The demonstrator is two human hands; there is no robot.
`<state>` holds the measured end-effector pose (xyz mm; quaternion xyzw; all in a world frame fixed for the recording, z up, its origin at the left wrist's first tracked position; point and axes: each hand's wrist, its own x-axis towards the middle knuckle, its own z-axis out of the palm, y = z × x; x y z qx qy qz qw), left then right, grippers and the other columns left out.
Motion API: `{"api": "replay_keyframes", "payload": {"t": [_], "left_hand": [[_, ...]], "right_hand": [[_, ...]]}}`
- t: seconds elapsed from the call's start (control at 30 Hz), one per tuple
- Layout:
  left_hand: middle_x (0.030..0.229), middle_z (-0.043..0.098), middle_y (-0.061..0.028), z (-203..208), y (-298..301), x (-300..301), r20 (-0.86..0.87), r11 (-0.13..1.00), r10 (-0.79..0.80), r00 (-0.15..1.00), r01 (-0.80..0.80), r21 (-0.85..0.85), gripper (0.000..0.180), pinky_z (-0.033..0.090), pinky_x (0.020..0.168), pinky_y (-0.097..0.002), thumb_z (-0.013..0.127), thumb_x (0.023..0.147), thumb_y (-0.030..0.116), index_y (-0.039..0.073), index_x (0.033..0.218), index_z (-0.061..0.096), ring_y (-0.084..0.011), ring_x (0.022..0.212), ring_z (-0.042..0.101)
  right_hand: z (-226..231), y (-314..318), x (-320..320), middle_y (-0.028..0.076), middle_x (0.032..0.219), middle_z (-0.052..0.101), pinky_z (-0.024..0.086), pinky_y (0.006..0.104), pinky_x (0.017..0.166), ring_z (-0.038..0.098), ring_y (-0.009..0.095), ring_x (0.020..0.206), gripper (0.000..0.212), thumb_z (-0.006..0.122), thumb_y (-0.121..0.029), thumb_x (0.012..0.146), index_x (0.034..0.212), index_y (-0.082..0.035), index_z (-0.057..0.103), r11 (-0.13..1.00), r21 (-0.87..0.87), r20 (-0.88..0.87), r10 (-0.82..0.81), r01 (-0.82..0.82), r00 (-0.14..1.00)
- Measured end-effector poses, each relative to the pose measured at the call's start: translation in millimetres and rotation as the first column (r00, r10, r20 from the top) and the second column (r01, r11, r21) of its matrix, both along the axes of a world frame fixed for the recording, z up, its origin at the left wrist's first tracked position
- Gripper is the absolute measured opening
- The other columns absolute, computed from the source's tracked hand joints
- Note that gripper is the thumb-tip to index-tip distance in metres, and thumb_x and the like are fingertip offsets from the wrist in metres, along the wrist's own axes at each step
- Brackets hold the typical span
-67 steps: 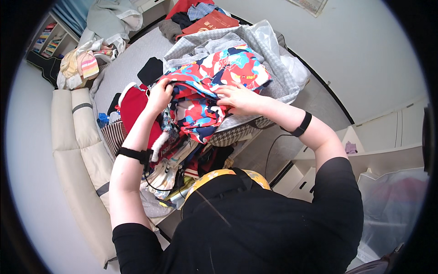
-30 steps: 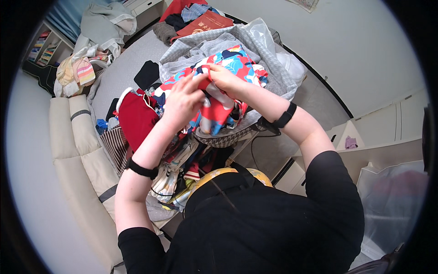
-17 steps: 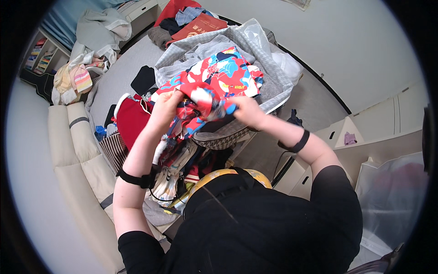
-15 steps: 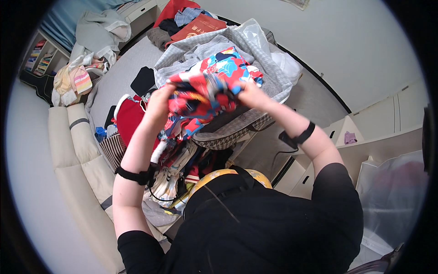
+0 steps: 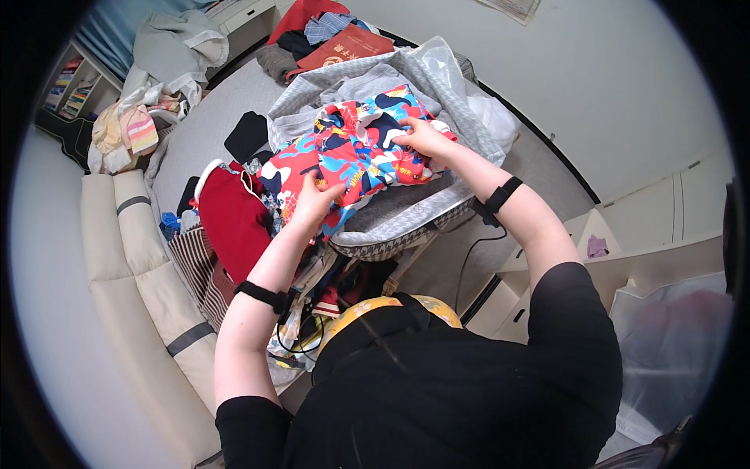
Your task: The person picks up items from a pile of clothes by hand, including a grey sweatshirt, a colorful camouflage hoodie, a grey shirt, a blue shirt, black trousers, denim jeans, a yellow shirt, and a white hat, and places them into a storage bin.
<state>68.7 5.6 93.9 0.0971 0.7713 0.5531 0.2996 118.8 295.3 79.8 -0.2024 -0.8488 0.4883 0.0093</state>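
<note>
The right hand's (image 5: 426, 141) fingers pinch the shirt (image 5: 361, 162) over the bag (image 5: 376, 251); the left hand's (image 5: 314, 203) splay, grip unclear, seemingly keeping it flat.

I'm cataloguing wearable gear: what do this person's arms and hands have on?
The left hand and right hand are ungloved. Black short sleeves end above the elbows. A black strap circles each forearm, carrying a dark boxy piece; a thin black cable runs from each.

Case (image 5: 391, 245): inside partly hidden under printed clothes (image 5: 355, 160).
Grey clothes (image 5: 367, 83): lower part covered.
Poster (image 5: 516, 6): cut off by top edge.
Books (image 5: 70, 86): too small to tell apart.
Clear bag (image 5: 664, 363): contents hazy, unclear.
</note>
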Motion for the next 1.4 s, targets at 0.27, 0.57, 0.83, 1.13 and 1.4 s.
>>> {"api": "replay_keyframes", "payload": {"t": [0.27,0.57,0.83,1.13,1.4], "left_hand": [[0.119,0.054,-0.022,-50,-75,-46,-0.556,0.89,0.265,0.788,-0.421,-0.173,0.08,0.044,0.091,-0.0418,0.074,0.068,0.019,-0.003,0.134,0.035,-0.0304,0.109,0.054],[0.108,0.061,-0.011,-17,-56,-20,0.223,0.944,0.191,0.956,-0.241,0.225,0.043,0.05,0.081,-0.0326,0.065,0.081,0.009,0.0,0.118,0.046,-0.0192,0.092,0.061],[0.114,0.048,-0.0181,-24,-25,33,-0.647,0.998,0.07,0.76,-0.05,0.049,0.064,0.043,0.089,-0.0377,0.069,0.075,0.009,-0.004,0.128,0.035,-0.0276,0.102,0.05],[0.07,0.05,-0.0048,-6,-74,52,-0.87,0.805,-0.489,0.065,0.417,-0.422,0.026,0.042,0.072,-0.0358,0.072,0.073,0.026,0.008,0.072,0.053,-0.0247,0.072,0.053],[0.111,0.054,-0.0132,-14,-63,58,-0.844,0.777,-0.535,-0.038,0.37,-0.51,0.041,0.037,0.099,-0.0427,0.073,0.067,0.02,0.005,0.102,0.055,-0.0311,0.112,0.05]], "right_hand": [[-7,40,11,0.024,0.128,0.048,0.043,0.0394,0.095,0.051,0.041,0.114,0.101,0.08,-0.039,0.058,0.14,-0.009,0.03,0.654,0.733,-0.139,-0.129,0.19,0.982],[15,40,33,0.016,0.113,0.059,0.046,0.0319,0.09,0.058,0.021,0.102,0.067,0.07,-0.009,0.066,0.127,0.003,0.044,0.996,-0.031,-0.09,-0.091,0.089,0.992],[23,104,89,0.018,0.118,0.057,0.044,0.0349,0.094,0.057,0.024,0.106,0.077,0.073,-0.017,0.067,0.133,0.0,0.038,0.986,0.166,0.061,-0.042,0.031,0.997],[49,-44,145,0.007,0.081,0.062,0.047,0.0362,0.075,0.061,0.026,0.079,0.024,0.071,-0.023,0.073,0.089,-0.008,0.061,0.676,0.661,-0.108,0.515,-0.326,0.85],[-10,-89,167,0.005,0.106,0.054,0.038,0.0382,0.091,0.052,0.02,0.105,0.055,0.08,-0.03,0.058,0.103,-0.011,0.056,0.444,0.86,-0.08,0.605,-0.252,0.792]]}}
